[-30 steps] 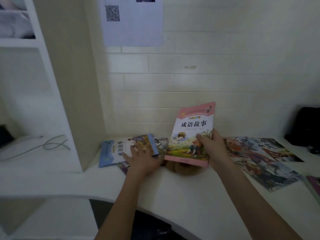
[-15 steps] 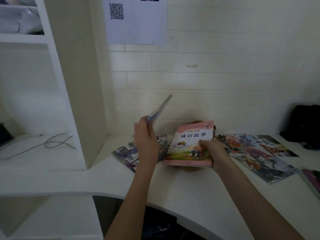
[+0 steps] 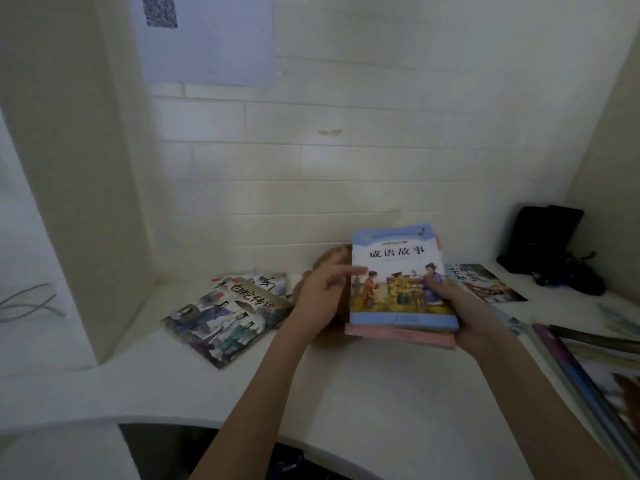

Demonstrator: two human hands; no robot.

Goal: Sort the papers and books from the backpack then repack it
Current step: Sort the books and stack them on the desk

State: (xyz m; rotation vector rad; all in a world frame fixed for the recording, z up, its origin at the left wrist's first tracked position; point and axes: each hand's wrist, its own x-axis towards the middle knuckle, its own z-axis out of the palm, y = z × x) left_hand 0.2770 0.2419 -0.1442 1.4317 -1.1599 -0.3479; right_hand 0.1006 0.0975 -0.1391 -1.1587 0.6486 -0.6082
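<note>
Centre-right of frame, right hand [image 3: 460, 306] grips blue-covered paperback [image 3: 401, 278] stacked on pink-covered paperback [image 3: 398, 335], prob. grouping like w/ like; left hand [image 3: 320, 292] released, fingers steadying its edge.

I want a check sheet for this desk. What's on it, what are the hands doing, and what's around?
Surface: white desk, curved front edge.
Job's things: blue-covered storybook stacked on pink-covered book; painted picture books at left and right; more books at right edge.
Clutter: brown object behind the stack, unclear.
Hands: right hand grips the stack; left hand touches its left edge, fingers straight.
Cables: grey cable at far left.
Surroundings: white brick wall, taped paper sheet, black bag.
</note>
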